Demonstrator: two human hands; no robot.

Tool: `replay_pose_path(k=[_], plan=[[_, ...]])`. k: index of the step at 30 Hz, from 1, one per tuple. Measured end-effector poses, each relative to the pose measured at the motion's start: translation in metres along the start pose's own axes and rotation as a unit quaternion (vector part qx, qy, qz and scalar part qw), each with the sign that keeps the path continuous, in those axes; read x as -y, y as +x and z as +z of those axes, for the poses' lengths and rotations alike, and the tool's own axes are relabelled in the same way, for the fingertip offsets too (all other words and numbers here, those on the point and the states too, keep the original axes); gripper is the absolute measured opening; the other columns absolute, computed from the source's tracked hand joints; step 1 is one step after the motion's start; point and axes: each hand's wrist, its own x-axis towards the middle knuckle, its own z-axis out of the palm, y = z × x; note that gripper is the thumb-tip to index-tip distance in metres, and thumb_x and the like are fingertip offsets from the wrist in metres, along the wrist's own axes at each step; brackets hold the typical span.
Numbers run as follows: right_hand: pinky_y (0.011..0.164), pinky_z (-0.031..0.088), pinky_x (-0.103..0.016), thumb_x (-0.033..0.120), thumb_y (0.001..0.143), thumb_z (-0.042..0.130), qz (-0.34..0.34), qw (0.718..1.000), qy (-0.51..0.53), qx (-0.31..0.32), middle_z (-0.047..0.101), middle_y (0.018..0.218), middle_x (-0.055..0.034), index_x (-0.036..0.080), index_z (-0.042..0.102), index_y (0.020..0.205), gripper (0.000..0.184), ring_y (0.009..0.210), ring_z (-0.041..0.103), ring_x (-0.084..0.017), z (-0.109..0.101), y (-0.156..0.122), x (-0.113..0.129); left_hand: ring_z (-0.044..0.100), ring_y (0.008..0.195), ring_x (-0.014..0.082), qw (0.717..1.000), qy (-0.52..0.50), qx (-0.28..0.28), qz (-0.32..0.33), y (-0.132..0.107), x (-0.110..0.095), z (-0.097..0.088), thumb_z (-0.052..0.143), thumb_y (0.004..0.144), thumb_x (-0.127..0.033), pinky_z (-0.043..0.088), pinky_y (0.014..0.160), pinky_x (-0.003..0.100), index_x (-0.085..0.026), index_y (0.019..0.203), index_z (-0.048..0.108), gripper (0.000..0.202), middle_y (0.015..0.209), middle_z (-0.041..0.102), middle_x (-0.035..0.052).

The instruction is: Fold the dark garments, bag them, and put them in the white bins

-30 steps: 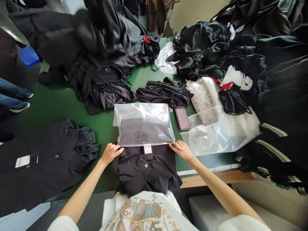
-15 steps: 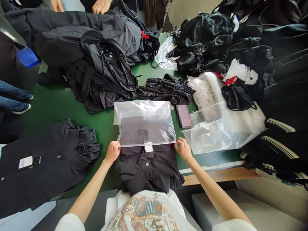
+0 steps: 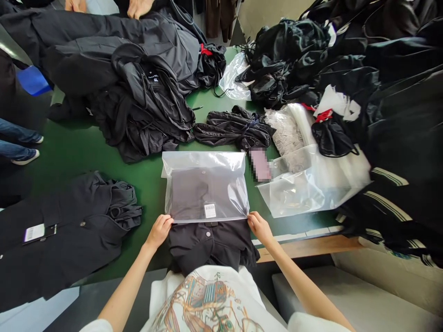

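Observation:
A clear plastic bag (image 3: 204,160) lies in front of me, its near edge stretched across a folded black jacket (image 3: 221,240). The jacket's upper part shows through the plastic, and its collar end sticks out toward me. My left hand (image 3: 159,229) pinches the left corner of the bag's opening. At the right corner, my right hand (image 3: 259,227) grips the same edge between thumb and fingers. A white barcode tag (image 3: 210,210) on the jacket is now seen through the plastic.
Another black jacket (image 3: 69,230) with a tag lies left on the green table (image 3: 76,152). Piled dark garments (image 3: 145,83) cover the back, where a co-worker's hands (image 3: 140,7) rest. Spare clear bags (image 3: 297,184), a blurred pink object (image 3: 260,164) and a black pouch (image 3: 334,133) lie right.
Both hands have drawn the bag's near edge toward me, over the tag and further down the jacket. The whole view has shifted slightly.

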Motion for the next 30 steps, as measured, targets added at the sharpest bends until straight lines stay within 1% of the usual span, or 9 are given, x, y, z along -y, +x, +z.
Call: replay_pose_path(k=[7,11,13,16,18,21,24,26,30], plan=[[0.059,0.046,-0.027,0.023,0.088,0.038,0.03,0.999,0.042,0.016,0.061,0.084,-0.0048,0.024,0.059,0.085,0.022,0.068,0.057,-0.016,0.002,-0.053,0.01,0.056,0.079,0.0159,0.999,-0.041,0.001,-0.011,-0.042,-0.024,-0.004,0.039,0.087,-0.009,0.05,0.073,0.03,-0.021,0.087,0.056,0.021,0.085,0.059,0.0047],[0.068,0.05,-0.033,0.028,0.085,0.044,0.143,0.98,0.111,-0.087,0.059,0.09,-0.0078,0.023,0.054,0.089,0.012,0.076,0.059,-0.02,0.016,-0.054,0.016,0.057,0.097,0.022,0.968,-0.074,-0.138,-0.197,-0.05,-0.04,0.017,0.05,0.083,-0.021,0.051,0.082,0.038,-0.019,0.1,0.05,0.017,0.101,0.056,0.01],[0.073,0.05,-0.038,0.033,0.082,0.05,0.232,0.95,0.173,-0.118,0.059,0.09,-0.0083,0.021,0.052,0.095,0.018,0.077,0.058,-0.021,0.021,-0.046,0.017,0.058,0.098,0.0232,0.921,-0.131,-0.164,-0.329,-0.047,-0.047,0.025,0.053,0.081,-0.027,0.051,0.081,0.039,-0.017,0.109,0.046,0.031,0.107,0.055,0.0128],[0.078,0.049,-0.038,0.042,0.077,0.057,0.312,0.899,0.299,-0.076,0.063,0.089,-0.0076,0.021,0.053,0.095,0.028,0.081,0.059,-0.022,0.02,-0.035,0.017,0.062,0.088,0.0226,0.86,-0.205,-0.088,-0.458,-0.038,-0.053,0.028,0.051,0.078,-0.027,0.051,0.079,0.037,-0.017,0.103,0.051,0.027,0.099,0.062,0.0107],[0.071,0.05,-0.035,0.049,0.076,0.057,0.34,0.852,0.396,-0.035,0.063,0.08,-0.004,0.022,0.052,0.091,0.031,0.075,0.06,-0.021,0.018,-0.03,0.02,0.063,0.087,0.0228,0.848,-0.235,-0.036,-0.474,-0.033,-0.055,0.024,0.048,0.076,-0.025,0.049,0.081,0.037,-0.019,0.092,0.055,0.019,0.094,0.066,0.0084],[0.057,0.048,-0.031,0.055,0.074,0.057,0.388,0.769,0.507,0.002,0.061,0.066,0.0012,0.025,0.05,0.09,0.035,0.06,0.057,-0.018,0.017,-0.024,0.027,0.063,0.087,0.0206,0.839,-0.294,-0.035,-0.456,-0.029,-0.055,0.02,0.045,0.078,-0.024,0.05,0.08,0.034,-0.019,0.095,0.056,0.021,0.092,0.067,0.0057],[0.064,0.05,-0.033,0.055,0.07,0.061,0.401,0.725,0.56,0.025,0.066,0.075,-0.002,0.023,0.055,0.092,0.039,0.067,0.061,-0.021,0.019,-0.02,0.031,0.064,0.09,0.02,0.828,-0.343,-0.032,-0.442,-0.026,-0.052,0.018,0.046,0.078,-0.023,0.05,0.081,0.033,-0.017,0.103,0.057,0.028,0.093,0.069,0.0065],[0.074,0.051,-0.036,0.055,0.072,0.058,0.38,0.746,0.545,0.037,0.069,0.085,-0.0053,0.022,0.059,0.095,0.041,0.079,0.063,-0.023,0.019,-0.019,0.028,0.065,0.09,0.021,0.832,-0.351,0.006,-0.43,-0.027,-0.048,0.017,0.047,0.077,-0.022,0.05,0.082,0.033,-0.015,0.103,0.06,0.03,0.092,0.07,0.0082],[0.086,0.047,-0.037,0.051,0.077,0.052,0.297,0.87,0.39,0.06,0.07,0.094,-0.0089,0.018,0.065,0.092,0.039,0.093,0.061,-0.026,0.012,-0.032,0.018,0.066,0.086,0.0225,0.863,-0.298,0.12,-0.389,-0.041,-0.048,0.009,0.046,0.071,-0.012,0.049,0.079,0.032,-0.013,0.099,0.064,0.033,0.091,0.071,0.0105]])
